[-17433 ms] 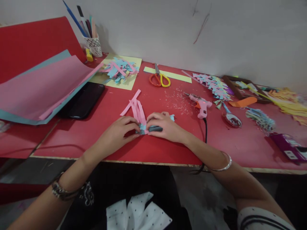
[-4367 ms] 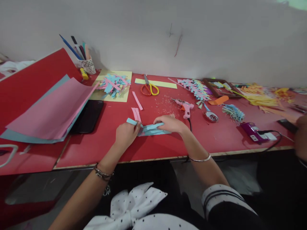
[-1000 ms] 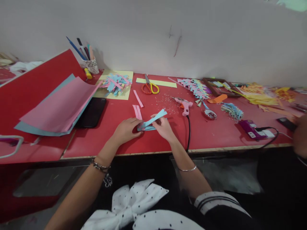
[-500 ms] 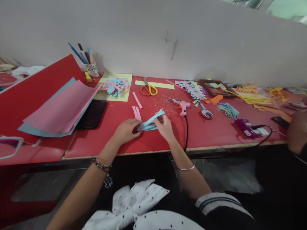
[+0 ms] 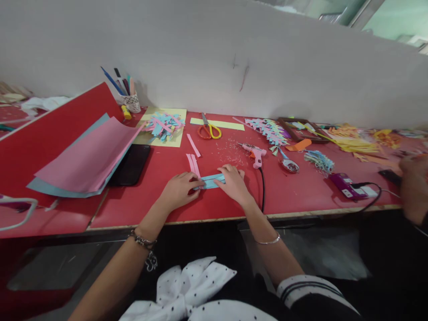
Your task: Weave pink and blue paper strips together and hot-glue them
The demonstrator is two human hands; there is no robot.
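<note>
Pinching blue strips (image 5: 210,182), left hand (image 5: 179,189) borders pink strips (image 5: 192,164); right hand (image 5: 234,183), grip unclear, lies near glue gun (image 5: 257,154)

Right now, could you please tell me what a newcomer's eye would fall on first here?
Probably the left hand and right hand on blue paper strips near the front edge of the table. Beyond lie red-and-yellow scissors, with a pink glue gun to their right. The pink sheet at left also stands out.

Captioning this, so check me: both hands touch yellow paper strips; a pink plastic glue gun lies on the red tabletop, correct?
Wrong colour: the head view shows the left hand and right hand touching light-blue paper strips; the pink glue gun does lie on the red tabletop.
</note>
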